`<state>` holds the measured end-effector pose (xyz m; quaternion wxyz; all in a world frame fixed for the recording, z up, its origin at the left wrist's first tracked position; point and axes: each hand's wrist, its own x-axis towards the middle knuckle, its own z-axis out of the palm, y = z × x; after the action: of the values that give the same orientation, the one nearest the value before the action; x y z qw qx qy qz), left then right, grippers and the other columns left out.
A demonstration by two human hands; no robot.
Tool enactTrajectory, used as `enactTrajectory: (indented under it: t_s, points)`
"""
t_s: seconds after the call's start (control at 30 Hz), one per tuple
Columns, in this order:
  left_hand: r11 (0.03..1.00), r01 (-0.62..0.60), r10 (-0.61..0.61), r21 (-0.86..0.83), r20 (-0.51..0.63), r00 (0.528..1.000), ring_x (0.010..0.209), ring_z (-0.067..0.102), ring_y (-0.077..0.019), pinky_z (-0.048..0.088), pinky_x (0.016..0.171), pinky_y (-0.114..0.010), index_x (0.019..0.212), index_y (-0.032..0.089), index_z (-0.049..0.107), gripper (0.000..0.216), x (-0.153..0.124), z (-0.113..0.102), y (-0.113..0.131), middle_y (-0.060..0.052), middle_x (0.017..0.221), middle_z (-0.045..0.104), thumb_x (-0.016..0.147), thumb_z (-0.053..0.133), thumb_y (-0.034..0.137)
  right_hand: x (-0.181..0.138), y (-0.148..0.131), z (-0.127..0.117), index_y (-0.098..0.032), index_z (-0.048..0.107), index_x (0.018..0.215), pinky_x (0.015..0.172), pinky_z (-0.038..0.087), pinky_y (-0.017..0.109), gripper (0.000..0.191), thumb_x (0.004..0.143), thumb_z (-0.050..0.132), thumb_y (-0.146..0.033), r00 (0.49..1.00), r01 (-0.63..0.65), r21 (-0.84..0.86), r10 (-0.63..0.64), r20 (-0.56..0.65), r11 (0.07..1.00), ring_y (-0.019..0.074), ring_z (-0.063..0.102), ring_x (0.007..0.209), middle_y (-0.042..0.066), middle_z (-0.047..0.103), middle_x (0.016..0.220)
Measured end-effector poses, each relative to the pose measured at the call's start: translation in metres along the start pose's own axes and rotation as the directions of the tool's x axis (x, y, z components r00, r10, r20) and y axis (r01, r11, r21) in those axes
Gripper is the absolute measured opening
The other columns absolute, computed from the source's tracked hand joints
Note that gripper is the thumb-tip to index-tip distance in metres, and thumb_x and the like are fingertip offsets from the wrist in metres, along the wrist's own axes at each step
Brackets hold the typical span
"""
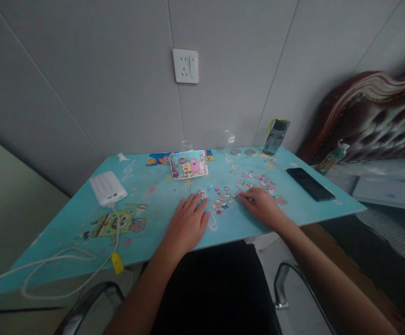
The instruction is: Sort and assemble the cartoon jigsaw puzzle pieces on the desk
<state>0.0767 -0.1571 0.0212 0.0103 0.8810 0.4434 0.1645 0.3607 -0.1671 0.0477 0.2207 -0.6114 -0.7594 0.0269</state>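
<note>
My left hand [187, 222] lies flat on the blue cartoon-printed table [167, 232], fingers stretched out, beside a loose pile of small colourful jigsaw pieces [222, 201]. My right hand [262, 205] is closed in a pinch at the right side of that pile, its fingertips on a small jigsaw piece, partly hidden by the fingers. Beyond the right hand, a second spread of jigsaw pieces [258, 178] covers part of the table. A picture card [189, 165] with cartoon characters leans at a tilt behind the pieces.
A white power bank [108, 188] with a white cable [117, 228] is on the left. Toward the wall stand clear jars [187, 145], round lids [236, 152] and a tilted-looking water bottle [276, 137]. A black phone [310, 184] lies near the right edge.
</note>
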Motion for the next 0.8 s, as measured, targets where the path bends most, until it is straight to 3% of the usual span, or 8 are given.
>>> enactTrajectory:
  t_s: [0.13,0.3,0.6,0.7,0.8]
  points:
    - [1.000,0.001,-0.002,-0.007,-0.016,1.000,0.149,0.031,-0.0288,0.019,0.124,-0.053,0.147,0.019,0.044,0.050,-0.001,-0.001,0.001,-0.011,0.159,0.037,0.104,0.033,0.042,-0.006,-0.014,0.003,-0.026,0.079,0.110,0.082,0.045,0.030,0.031,0.099,0.050,-0.030,0.999,0.030,-0.119,-0.024,0.045,0.992,0.0217,0.063,0.085,0.008,0.068,0.085]
    - [1.000,-0.003,0.002,-0.019,-0.044,0.999,0.147,0.034,-0.0286,0.021,0.123,-0.052,0.146,0.019,0.045,0.050,-0.001,-0.003,0.003,-0.012,0.158,0.040,0.104,0.033,0.044,-0.003,-0.014,0.003,-0.029,0.075,0.118,0.084,0.044,0.029,0.033,0.099,0.048,-0.029,0.995,0.088,-0.078,-0.084,0.049,0.993,0.0211,0.062,0.087,0.007,0.067,0.089]
    - [0.999,-0.012,0.009,-0.040,-0.090,0.996,0.145,0.037,-0.0274,0.024,0.122,-0.054,0.141,0.021,0.050,0.047,-0.002,-0.001,0.001,-0.012,0.154,0.044,0.105,0.032,0.045,0.014,0.024,0.018,-0.021,0.076,0.115,0.087,0.045,0.032,0.036,0.088,0.052,-0.014,0.991,-0.111,-0.260,0.088,-0.100,0.959,0.0247,0.064,0.089,0.011,0.071,0.090]
    - [0.999,-0.010,0.006,-0.036,-0.114,0.993,0.143,0.040,-0.0279,0.027,0.120,-0.055,0.139,0.020,0.052,0.046,-0.002,-0.002,0.003,-0.013,0.152,0.047,0.105,0.033,0.043,0.027,0.019,0.021,-0.018,0.077,0.108,0.089,0.046,0.032,0.032,0.087,0.053,-0.015,0.975,-0.153,-0.264,0.102,-0.196,0.952,0.0242,0.065,0.092,0.013,0.071,0.093]
    - [1.000,0.003,-0.006,-0.022,-0.140,0.990,0.140,0.045,-0.0278,0.030,0.118,-0.055,0.138,0.020,0.053,0.044,-0.002,-0.004,0.006,-0.013,0.150,0.050,0.104,0.036,0.042,0.052,0.005,0.024,-0.019,0.075,0.114,0.092,0.046,0.032,0.035,0.090,0.050,-0.017,0.958,-0.142,-0.227,0.076,-0.277,0.964,0.0235,0.066,0.096,0.013,0.071,0.099]
